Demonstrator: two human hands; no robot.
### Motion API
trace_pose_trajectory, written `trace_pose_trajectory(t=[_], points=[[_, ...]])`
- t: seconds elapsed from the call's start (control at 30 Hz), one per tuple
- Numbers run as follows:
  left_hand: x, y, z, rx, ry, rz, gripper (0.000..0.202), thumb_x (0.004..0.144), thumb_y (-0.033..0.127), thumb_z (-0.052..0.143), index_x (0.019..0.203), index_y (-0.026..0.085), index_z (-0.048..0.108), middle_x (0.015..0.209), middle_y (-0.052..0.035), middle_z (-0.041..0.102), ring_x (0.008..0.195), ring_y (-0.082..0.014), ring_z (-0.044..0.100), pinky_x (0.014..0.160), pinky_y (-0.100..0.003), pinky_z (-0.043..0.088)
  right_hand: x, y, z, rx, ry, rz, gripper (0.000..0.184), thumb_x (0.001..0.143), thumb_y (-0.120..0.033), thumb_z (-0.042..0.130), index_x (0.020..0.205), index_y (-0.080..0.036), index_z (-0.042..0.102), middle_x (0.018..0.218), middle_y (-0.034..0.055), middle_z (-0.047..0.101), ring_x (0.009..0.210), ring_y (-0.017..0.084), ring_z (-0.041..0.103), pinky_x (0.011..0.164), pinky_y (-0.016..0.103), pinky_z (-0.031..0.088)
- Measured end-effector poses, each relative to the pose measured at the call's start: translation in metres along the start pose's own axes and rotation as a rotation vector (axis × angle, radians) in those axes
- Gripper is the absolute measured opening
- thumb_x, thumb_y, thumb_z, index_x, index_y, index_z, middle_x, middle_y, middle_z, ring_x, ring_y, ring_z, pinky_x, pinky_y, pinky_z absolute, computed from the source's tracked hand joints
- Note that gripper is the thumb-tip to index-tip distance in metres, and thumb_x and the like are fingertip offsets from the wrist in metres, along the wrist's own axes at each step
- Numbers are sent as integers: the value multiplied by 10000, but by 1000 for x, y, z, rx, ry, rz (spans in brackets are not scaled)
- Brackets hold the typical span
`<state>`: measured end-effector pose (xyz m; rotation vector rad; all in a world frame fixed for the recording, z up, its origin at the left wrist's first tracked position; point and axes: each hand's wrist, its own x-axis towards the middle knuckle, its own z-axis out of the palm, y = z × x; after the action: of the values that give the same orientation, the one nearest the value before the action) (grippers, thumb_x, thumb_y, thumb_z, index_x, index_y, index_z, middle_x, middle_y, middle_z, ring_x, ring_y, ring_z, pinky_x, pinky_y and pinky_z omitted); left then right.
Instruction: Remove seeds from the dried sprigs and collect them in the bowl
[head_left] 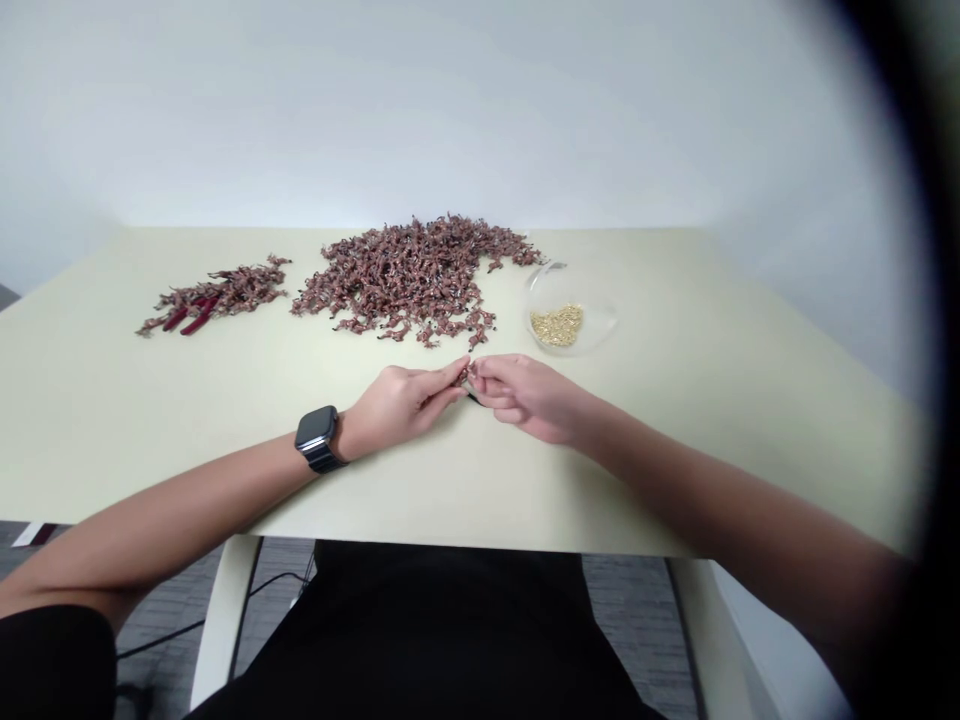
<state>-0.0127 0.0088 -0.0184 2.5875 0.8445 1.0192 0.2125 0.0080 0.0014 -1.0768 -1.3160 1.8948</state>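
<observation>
My left hand (409,400) pinches a small brown animal figurine (463,377), probably a horse, between thumb and fingertips. Against it, fingertip to fingertip, is my right hand (529,395), its fingers curled closed. What the right fingers grip is mostly hidden. A short dark piece shows just below where the hands meet, too small to name. Just beyond the hands spreads a large pile of similar brown figurines (409,270) with dark feet. To the right, a clear round bowl (600,325) holds many tiny gold metal pieces (556,325).
A smaller heap of brown figurines (251,288) lies at the left, with red-handled pliers (199,315) resting on its near side. The pale table (420,500) meets a white wall behind. Cables run across the floor beneath the table.
</observation>
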Motion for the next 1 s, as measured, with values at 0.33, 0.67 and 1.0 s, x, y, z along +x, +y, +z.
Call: trace_pose_trajectory(t=[0.33,0.67,1.0], points=[[7,14,-3,-339,-94,-376,403,990,364,630,1319,150,724,791,-26,783,528,-87,652,598,-179,545,0,6,-11,-874,160,-637,258,978,-243,497,728,-193,538,629,-28,467,571,106,379,568,275,284],[10,20,-5,-568,-172,-492,342,981,397,644,1156,133,772,787,-34,768,471,-78,629,504,-171,525,7,16,-26,-1344,137,-896,230,1008,-230,471,784,-201,510,708,-1,521,648,136,447,638,296,315],[3,10,-4,-189,-114,-235,336,1008,329,589,1235,141,750,840,-58,802,548,-95,663,597,-187,538,1,11,-2,-565,129,-412,259,921,-247,523,667,-200,503,584,-51,363,536,95,292,505,260,215]])
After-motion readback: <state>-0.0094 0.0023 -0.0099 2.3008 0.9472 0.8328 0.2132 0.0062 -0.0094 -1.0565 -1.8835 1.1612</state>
